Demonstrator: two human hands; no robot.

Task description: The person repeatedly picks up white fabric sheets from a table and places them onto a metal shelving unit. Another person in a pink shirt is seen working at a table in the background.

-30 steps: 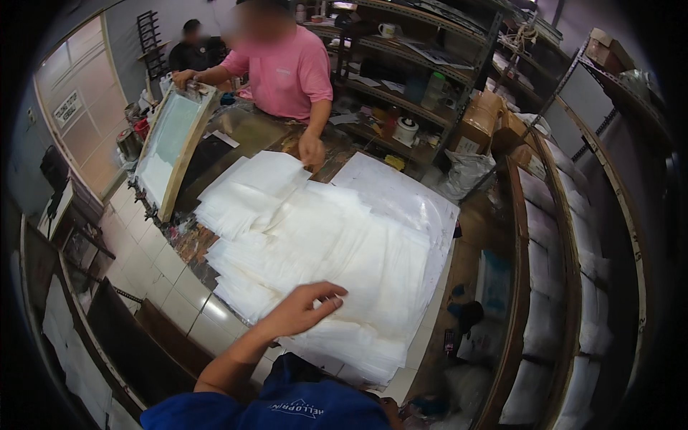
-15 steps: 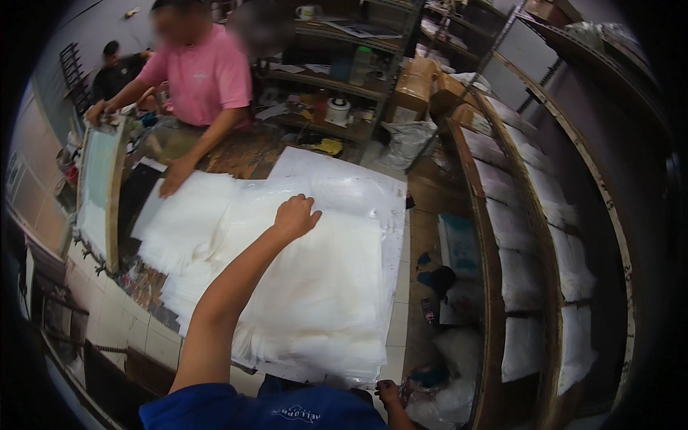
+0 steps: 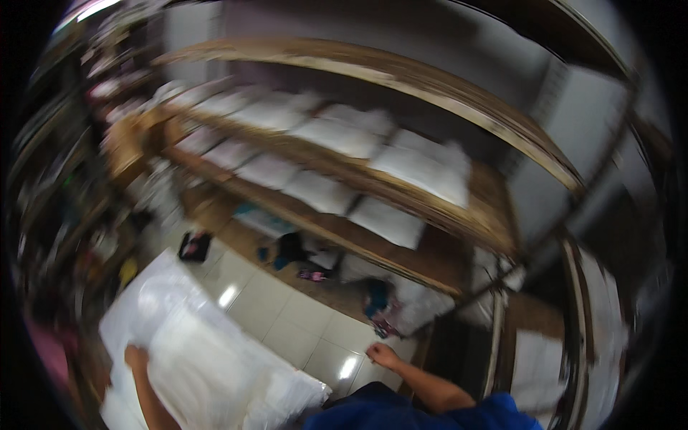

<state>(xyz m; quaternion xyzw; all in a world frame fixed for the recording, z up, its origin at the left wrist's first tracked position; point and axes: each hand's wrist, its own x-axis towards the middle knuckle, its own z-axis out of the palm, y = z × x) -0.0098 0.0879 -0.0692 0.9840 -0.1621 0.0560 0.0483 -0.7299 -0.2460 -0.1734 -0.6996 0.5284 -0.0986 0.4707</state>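
My left hand (image 3: 135, 355) lies on the left side of a wide pile of thin white sheets (image 3: 204, 358), possibly plastic bags; its fingers are smeared by motion. Under the pile, a larger glossy white sheet (image 3: 154, 287) shows at the far side. Away from the pile, my right hand (image 3: 382, 355) hangs over the tiled floor at the right. Its fingers are curled in, and nothing shows in them.
Long wooden shelves (image 3: 315, 154) ahead carry several white stacks (image 3: 423, 165). Bagged items and dark objects (image 3: 290, 251) lie below them. A cardboard box (image 3: 125, 147) stands at the far left. Part of a pink shirt (image 3: 49, 351) shows at the left edge.
The view has swung right, blurring the picture and bringing the shelves to the middle. The co-worker has nearly left the frame. My right hand now shows higher, out over the floor.
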